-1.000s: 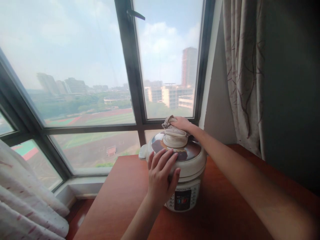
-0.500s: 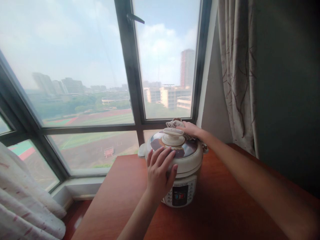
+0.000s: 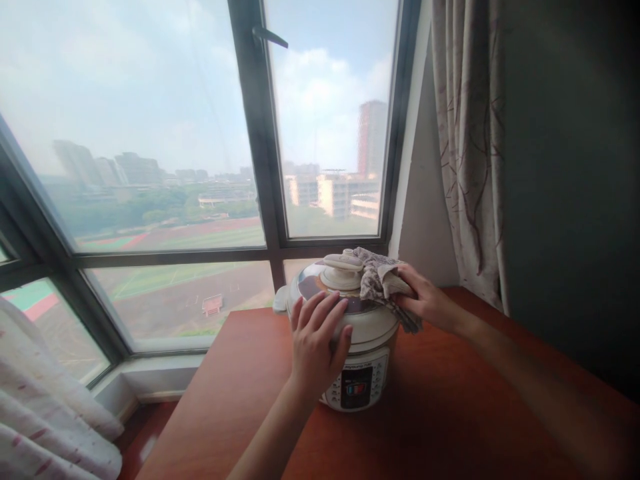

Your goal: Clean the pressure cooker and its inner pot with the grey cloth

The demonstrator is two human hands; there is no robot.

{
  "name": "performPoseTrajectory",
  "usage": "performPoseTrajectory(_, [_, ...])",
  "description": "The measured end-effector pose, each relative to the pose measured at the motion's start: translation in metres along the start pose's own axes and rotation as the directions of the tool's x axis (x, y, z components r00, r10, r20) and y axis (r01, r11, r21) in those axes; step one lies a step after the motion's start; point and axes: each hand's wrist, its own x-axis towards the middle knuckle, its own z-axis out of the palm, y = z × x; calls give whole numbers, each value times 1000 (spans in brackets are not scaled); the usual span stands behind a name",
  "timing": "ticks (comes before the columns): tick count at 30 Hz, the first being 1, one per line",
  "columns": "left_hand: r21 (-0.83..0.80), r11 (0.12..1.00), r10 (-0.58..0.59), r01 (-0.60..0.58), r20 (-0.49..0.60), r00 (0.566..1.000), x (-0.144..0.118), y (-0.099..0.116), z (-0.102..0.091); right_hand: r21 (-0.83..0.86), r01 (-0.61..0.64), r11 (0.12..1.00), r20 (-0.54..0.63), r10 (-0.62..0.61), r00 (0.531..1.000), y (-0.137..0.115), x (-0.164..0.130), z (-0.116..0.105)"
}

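Observation:
A cream electric pressure cooker (image 3: 357, 383) with a brown lid and a round top knob (image 3: 341, 268) stands on a reddish-brown wooden table (image 3: 450, 427) by the window. My left hand (image 3: 317, 343) lies flat, fingers spread, on the near left side of the lid. My right hand (image 3: 427, 303) grips a crumpled patterned cloth (image 3: 377, 280) and presses it on the right side of the lid, beside the knob.
A large dark-framed window (image 3: 255, 133) rises behind the cooker, with a handle near the top. A patterned curtain (image 3: 470, 147) hangs at the right beside a dark wall. Another pale curtain (image 3: 45, 413) sits at the lower left, past the table's left edge.
My right hand has drawn the cloth from the far side of the lid, behind the knob, round to its right side. My left hand has stayed on the lid.

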Motion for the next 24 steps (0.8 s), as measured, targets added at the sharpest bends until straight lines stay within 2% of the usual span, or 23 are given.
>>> performPoseTrajectory(2, [-1, 1000, -2, 2, -2, 1000, 0, 0, 0, 46, -31, 998, -15, 32, 999, 7, 14, 5])
performPoseTrajectory(5, [-4, 1000, -9, 9, 1, 1000, 0, 1, 0, 49, -89, 995, -14, 90, 996, 18, 53, 15])
performPoseTrajectory(7, [-5, 1000, -16, 16, 5, 1000, 0, 1, -1, 81, -82, 993, 109, 73, 991, 23, 84, 21])
performPoseTrajectory(9, [-9, 1000, -20, 20, 6, 1000, -1, 2, -1, 114, -104, 988, 246, 73, 966, 24, 112, 24])
performPoseTrajectory(11, [-14, 1000, -22, 22, 7, 1000, -1, 2, -1, 124, -142, 982, 336, 93, 937, 22, 136, 26])
performPoseTrajectory(14, [-24, 999, -25, 26, 12, 1000, -2, 2, -1, 102, -161, 982, 465, 96, 880, 11, 164, 30])
performPoseTrajectory(18, [-35, 999, -35, 36, 18, 999, -2, 3, -2, -93, -139, 986, 626, 166, 762, -13, 195, 46])
performPoseTrajectory(21, [-42, 998, -42, 43, 19, 999, -1, 4, -2, -166, -113, 980, 653, 195, 732, -34, 212, 60])
performPoseTrajectory(24, [-59, 996, -59, 61, 29, 998, 1, 5, -3, -163, -66, 984, 696, 162, 699, -58, 219, 72])
